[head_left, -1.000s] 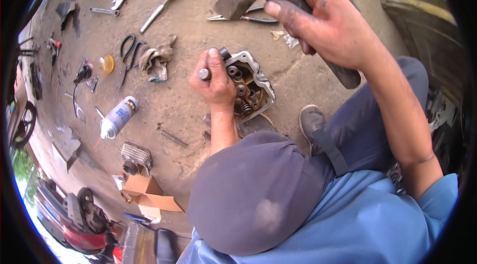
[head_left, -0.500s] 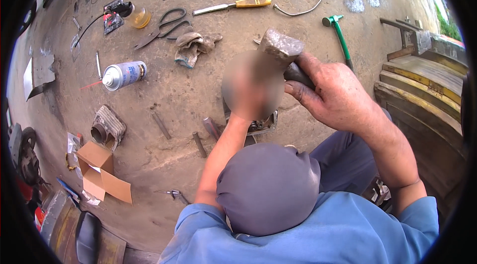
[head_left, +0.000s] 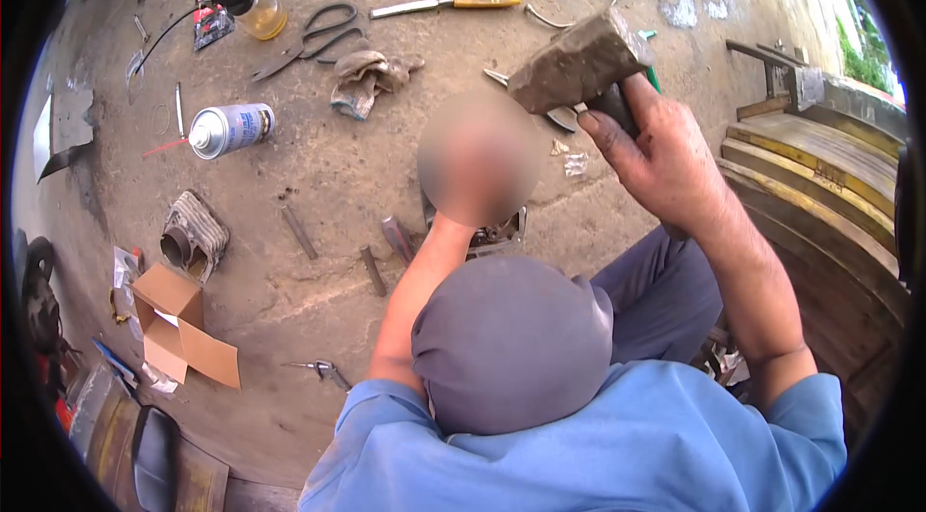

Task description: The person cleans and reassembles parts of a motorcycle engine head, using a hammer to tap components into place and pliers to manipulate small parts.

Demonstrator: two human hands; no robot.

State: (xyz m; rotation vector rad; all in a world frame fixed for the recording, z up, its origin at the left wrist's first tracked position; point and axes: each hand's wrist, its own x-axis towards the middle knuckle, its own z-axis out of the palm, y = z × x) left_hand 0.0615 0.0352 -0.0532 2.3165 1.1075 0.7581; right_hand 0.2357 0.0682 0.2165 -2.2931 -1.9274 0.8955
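Note:
My right hand is closed round the dark handle of a heavy hammer. The hammer's big, worn block head is up in front of me, to the right of my left hand. A round blur covers my left hand, so its fingers and anything in them are hidden. Just beneath it, part of a dark metal assembly shows on the ground. Beside my left forearm lie a chisel-like tool with a reddish-brown handle and a short metal rod.
Scissors, a crumpled glove, a yellow-handled chisel and a spray can lie ahead and left. A finned engine cylinder and an open cardboard box are further left. Wooden planks stand at right.
My right hand has swung the hammer to the right, away from my left hand, and its head has tilted. The whole view has shifted slightly. My left hand stays over the metal assembly.

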